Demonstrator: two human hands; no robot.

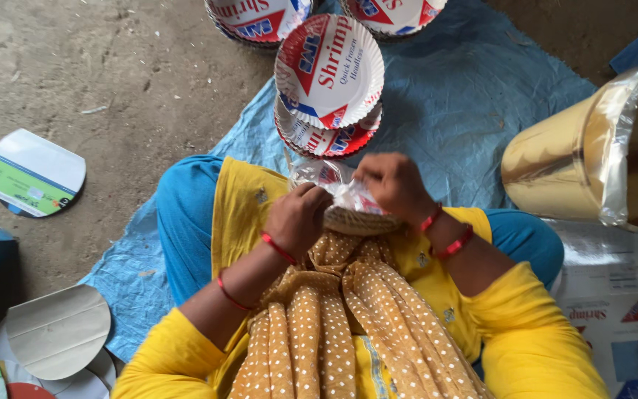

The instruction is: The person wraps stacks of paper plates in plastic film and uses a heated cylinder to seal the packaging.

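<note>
Both hands close together in the lap, the left hand (297, 218) and right hand (393, 186) clamp a stack of paper plates (359, 220) inside a clear plastic bag (326, 176), best gripped evenly while drawing the film snug without crushing the fluted rims.

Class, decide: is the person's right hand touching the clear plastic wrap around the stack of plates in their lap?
Touching. The head view shows the right hand gripping the clear plastic wrap.
</note>
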